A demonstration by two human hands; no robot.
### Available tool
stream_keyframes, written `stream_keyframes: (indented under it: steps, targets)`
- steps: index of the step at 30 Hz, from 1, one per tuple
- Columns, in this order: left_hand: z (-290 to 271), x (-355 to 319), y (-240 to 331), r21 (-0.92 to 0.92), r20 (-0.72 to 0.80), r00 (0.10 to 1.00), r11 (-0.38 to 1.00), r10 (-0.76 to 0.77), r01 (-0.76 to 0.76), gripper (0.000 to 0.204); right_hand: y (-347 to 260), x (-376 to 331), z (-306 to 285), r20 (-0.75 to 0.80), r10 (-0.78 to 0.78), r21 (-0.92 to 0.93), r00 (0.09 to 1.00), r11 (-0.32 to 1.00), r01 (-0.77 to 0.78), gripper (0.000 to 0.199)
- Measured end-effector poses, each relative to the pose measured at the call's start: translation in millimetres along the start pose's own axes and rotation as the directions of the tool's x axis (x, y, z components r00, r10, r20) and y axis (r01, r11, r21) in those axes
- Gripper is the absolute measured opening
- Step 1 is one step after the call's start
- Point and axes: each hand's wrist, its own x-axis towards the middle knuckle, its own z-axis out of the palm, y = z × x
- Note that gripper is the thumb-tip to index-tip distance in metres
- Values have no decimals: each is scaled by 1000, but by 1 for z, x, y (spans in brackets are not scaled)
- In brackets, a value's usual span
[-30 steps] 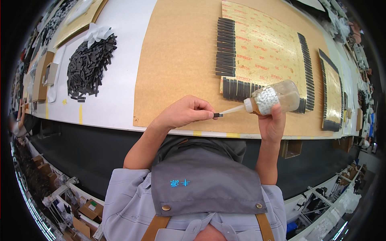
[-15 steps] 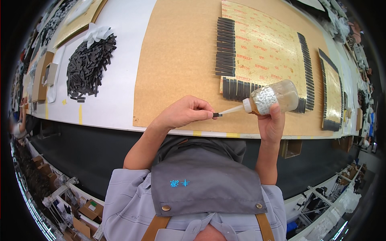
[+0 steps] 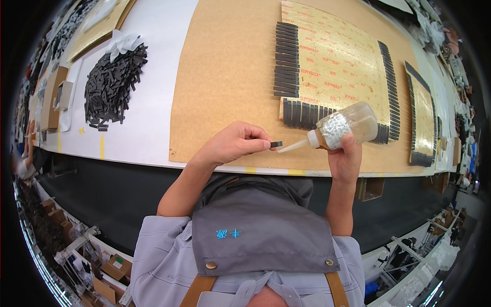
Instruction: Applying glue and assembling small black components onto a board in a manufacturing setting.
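Between thumb and fingers, my left hand (image 3: 240,143) pinches a small black strip (image 3: 276,144), its free end pointing right. My right hand (image 3: 345,158) is wrapped round a clear squeeze bottle (image 3: 360,123) with a silvery label and a white cap, tilted so its long pale nozzle (image 3: 294,145) points left and down. The nozzle's tip sits just below the strip's free end, with a slight gap. Beyond the bottle lies a yellowish board (image 3: 337,61) with red print. Black strips (image 3: 287,59) line its left, right and near edges, sticking out past them.
A heap of loose black strips (image 3: 115,82) lies at the left on the white table, with a crumpled white piece (image 3: 123,43) on top. A brown sheet (image 3: 225,77) covers the middle. Another strip-edged board (image 3: 422,117) lies at the right. A cardboard box (image 3: 52,97) stands far left.
The bottle's nozzle has dropped slightly from the strip's end to just below it. The strip has tipped up a little in my left hand.
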Motion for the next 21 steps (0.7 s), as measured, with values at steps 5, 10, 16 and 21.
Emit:
stream_keyframes:
  steps: [5,10,16,21]
  targets:
    - [2,-3,4,10,8,1000,1000,20,-20,21,-4,4,-2,23,0,39,1000,999,-1,55]
    - [2,-3,4,18,16,1000,1000,-1,0,20,-4,3,0,27,6,48,1000,999,-8,54]
    - [2,-2,2,1,11,1000,1000,25,-25,19,-1,2,-4,19,-7,44,1000,999,6,55]
    - [4,-2,2,-17,8,1000,1000,11,-11,19,0,2,-5,-9,-9,43,1000,999,10,56]
